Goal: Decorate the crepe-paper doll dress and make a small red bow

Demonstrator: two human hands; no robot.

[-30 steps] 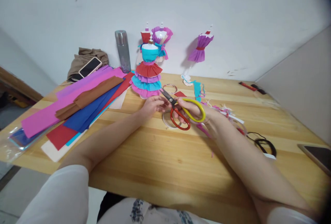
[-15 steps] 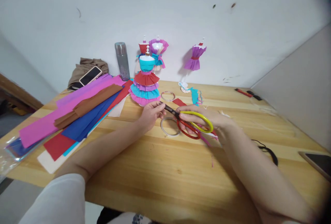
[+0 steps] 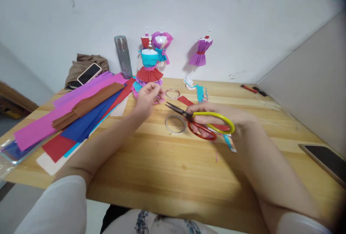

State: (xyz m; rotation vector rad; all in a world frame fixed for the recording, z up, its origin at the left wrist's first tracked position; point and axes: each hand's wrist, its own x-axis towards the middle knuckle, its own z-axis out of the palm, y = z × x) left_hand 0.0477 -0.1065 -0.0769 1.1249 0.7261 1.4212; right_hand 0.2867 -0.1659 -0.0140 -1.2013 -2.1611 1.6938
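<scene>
My left hand (image 3: 148, 98) is in front of a small dress form (image 3: 149, 59) in a turquoise top and tiered ruffled skirt, covering part of the skirt. Its fingertips are pinched together; what they hold, if anything, is too small to make out. My right hand (image 3: 208, 110) grips scissors (image 3: 188, 116) with one yellow and one red handle loop. Their dark blades are slightly parted and point left, apart from my left hand. Below the blades lies a roll of tape (image 3: 175, 124). A second tape roll (image 3: 172, 93) and a red strip (image 3: 185, 100) lie behind them.
Coloured crepe paper strips (image 3: 92, 109) fan across the table's left side. Behind them are a brown cloth (image 3: 86, 62), a phone (image 3: 89, 74) and a grey bottle (image 3: 123, 56). A purple-dressed form (image 3: 201, 52) stands by the wall. Another phone (image 3: 328, 160) lies at right.
My left hand has moved left and up, away from the scissor tips, towards the dress form. The scissors have shifted slightly right, and their blades have parted. The view has tilted slightly down.
</scene>
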